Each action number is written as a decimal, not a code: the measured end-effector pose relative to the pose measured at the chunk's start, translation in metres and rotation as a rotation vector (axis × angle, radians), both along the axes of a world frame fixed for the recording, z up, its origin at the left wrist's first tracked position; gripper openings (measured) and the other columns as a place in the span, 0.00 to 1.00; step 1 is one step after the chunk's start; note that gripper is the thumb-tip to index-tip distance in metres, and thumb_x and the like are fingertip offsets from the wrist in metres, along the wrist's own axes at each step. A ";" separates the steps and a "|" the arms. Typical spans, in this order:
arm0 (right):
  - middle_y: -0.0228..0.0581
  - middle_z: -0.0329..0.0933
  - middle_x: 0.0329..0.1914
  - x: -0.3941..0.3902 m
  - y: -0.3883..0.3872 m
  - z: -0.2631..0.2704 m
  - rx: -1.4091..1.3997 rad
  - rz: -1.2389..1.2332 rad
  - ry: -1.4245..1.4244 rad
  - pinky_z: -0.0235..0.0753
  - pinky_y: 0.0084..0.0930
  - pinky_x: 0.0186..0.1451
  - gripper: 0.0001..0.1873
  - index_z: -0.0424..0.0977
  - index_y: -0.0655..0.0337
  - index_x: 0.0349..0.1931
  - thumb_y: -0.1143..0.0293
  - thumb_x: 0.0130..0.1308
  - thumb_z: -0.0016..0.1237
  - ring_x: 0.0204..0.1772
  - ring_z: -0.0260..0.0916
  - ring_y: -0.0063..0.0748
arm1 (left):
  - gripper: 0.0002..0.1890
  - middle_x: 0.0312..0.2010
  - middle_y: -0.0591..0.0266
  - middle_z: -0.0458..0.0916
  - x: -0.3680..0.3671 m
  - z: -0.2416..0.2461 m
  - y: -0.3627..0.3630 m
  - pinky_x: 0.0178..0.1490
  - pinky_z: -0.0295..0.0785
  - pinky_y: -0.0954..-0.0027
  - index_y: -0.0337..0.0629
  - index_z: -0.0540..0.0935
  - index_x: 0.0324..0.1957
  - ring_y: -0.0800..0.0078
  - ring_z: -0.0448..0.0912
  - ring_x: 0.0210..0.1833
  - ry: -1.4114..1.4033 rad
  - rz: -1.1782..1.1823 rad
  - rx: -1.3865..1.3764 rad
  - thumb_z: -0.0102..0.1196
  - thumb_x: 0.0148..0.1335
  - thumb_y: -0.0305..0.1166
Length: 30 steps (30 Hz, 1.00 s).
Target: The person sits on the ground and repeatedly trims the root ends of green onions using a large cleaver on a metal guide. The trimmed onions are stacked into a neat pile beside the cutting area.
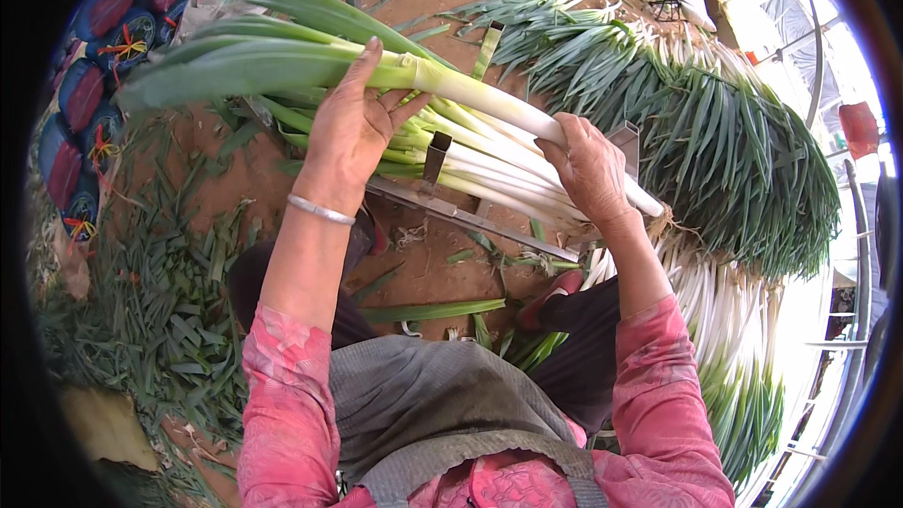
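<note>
A single thick scallion stalk (487, 93) lies slantwise above the metal rack, its roots at the right and its green leaves at the left. My right hand (589, 166) grips its white part near the root end. Under the leaf base my left hand (363, 109) supports it, thumb up against the green part and fingers spread. Below, several more scallions (487, 162) lie side by side between the uprights of the metal rack (437, 155). Some of their root ends are hidden behind my right hand and wrist.
A large heap of scallions (691, 106) spreads over the right side, with more white stalks (712, 289) below it. Cut green leaves (176, 310) litter the ground at left. Stacked blue and red bundles (81, 95) with bright ties stand at the far left.
</note>
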State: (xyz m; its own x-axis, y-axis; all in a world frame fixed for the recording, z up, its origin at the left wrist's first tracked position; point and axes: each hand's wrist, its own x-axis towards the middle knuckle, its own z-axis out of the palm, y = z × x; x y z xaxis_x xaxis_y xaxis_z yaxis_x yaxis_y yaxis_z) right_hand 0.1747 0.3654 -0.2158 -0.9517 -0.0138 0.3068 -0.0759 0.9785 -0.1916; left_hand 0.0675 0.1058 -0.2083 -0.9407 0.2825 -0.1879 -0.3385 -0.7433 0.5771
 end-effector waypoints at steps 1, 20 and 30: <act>0.46 0.78 0.39 -0.006 0.003 -0.005 -0.052 0.031 -0.018 0.73 0.42 0.45 0.21 0.70 0.57 0.51 0.57 0.63 0.55 0.41 0.76 0.52 | 0.15 0.46 0.55 0.76 0.001 -0.004 -0.001 0.58 0.76 0.51 0.33 0.71 0.50 0.54 0.79 0.48 0.045 -0.004 0.024 0.52 0.68 0.33; 0.24 0.66 0.18 -0.056 0.027 -0.059 -0.946 0.107 -0.761 0.60 0.17 0.21 0.22 0.74 0.59 0.32 0.47 0.69 0.47 0.19 0.59 0.14 | 0.27 0.38 0.51 0.77 0.019 -0.207 -0.001 0.41 0.81 0.62 0.34 0.68 0.49 0.63 0.81 0.41 -0.183 -0.066 -0.605 0.51 0.68 0.52; 0.24 0.64 0.15 -0.045 0.035 -0.075 -1.071 0.054 -0.789 0.57 0.16 0.18 0.23 0.75 0.60 0.34 0.46 0.70 0.45 0.15 0.57 0.12 | 0.20 0.35 0.53 0.77 0.018 -0.211 0.013 0.39 0.82 0.62 0.36 0.68 0.48 0.64 0.81 0.34 -0.234 0.196 -0.400 0.56 0.67 0.42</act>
State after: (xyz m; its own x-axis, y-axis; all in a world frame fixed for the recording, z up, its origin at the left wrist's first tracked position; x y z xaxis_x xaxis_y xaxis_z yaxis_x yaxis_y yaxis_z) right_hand 0.1295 0.4002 -0.2910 -0.8842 -0.1566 -0.4400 0.3768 0.3173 -0.8702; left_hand 0.0852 0.1187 -0.4190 -0.8887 -0.0319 -0.4574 -0.3691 -0.5420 0.7550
